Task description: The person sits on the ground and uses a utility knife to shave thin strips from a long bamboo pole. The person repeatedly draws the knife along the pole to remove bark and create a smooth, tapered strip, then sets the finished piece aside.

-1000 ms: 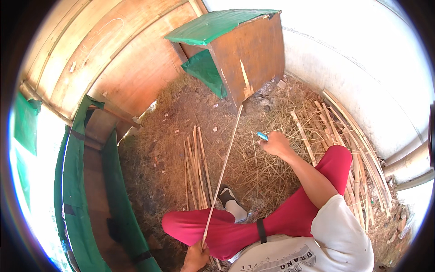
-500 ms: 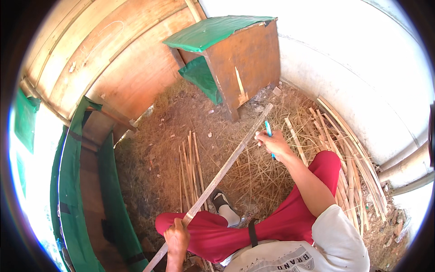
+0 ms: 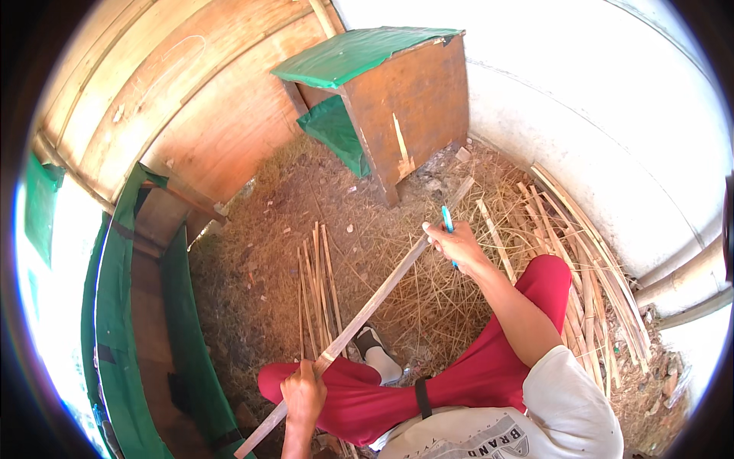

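A long, flat strip of pale wood or bamboo (image 3: pixel 372 309) slants across in front of me, from the lower left up toward the middle. My left hand (image 3: pixel 304 393) is closed round it near its lower end, over my knee. Held in my right hand (image 3: pixel 456 246) is a slim blue tool (image 3: pixel 447 219), perhaps a pen or a cutter; I cannot tell which. The fingers of that hand overlap the strip near its far end and seem to touch it, hiding a short stretch.
Straw and shavings (image 3: pixel 413 306) cover the ground ahead. Split bamboo strips (image 3: pixel 592 283) lie in a pile at right; several thin sticks (image 3: pixel 319 283) lie left of my foot. A green-topped wooden cabinet (image 3: pixel 413 107) stands at the back, a green-draped wooden frame (image 3: pixel 122 329) on the left.
My right hand has come against the strip near its far end, where it was just beside it before. The strip has slid slightly, its far end shifting a little right.
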Demonstrator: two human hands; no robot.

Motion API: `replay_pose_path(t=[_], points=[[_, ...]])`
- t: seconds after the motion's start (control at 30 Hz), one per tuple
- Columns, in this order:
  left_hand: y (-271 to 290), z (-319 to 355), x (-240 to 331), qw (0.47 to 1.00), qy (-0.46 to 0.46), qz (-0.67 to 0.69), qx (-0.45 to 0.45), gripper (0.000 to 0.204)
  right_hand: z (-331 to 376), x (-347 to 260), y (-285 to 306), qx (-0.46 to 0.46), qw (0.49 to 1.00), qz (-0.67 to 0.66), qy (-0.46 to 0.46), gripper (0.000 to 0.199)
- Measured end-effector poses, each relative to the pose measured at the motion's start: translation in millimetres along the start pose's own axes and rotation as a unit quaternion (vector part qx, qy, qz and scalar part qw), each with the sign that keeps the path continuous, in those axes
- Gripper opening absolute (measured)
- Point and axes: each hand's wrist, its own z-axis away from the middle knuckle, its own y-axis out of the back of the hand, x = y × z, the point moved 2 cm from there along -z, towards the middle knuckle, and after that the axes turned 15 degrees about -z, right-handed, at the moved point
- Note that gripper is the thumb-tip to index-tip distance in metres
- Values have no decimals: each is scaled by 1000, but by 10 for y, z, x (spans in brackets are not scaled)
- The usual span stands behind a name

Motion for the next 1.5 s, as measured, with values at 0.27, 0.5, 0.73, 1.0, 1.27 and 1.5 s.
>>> replay_pose_path(t=[0.27, 0.5, 0.73, 1.0, 1.27, 1.5], points=[[-28, -158, 61, 999, 14, 27, 11, 14, 28, -60, -2, 13, 1000, -7, -7, 33], [-100, -170, 74, 1000, 2, 12, -6, 15, -3, -25, 9, -1, 1000, 11, 8, 33], [-95, -182, 99, 1000, 3, 12, -6, 16, 34, -57, -38, -3, 1000, 9, -8, 32], [-49, -238, 109, 999, 21, 31, -4, 15, -65, 105, 39, -25, 998, 56, 10, 28], [-54, -267, 93, 1000, 13, 26, 8, 14, -60, 84, 40, -14, 998, 61, 31, 25], [-60, -279, 121, 999, 23, 31, -1, 14, -9, 18, -5, -13, 996, 87, 12, 25]])
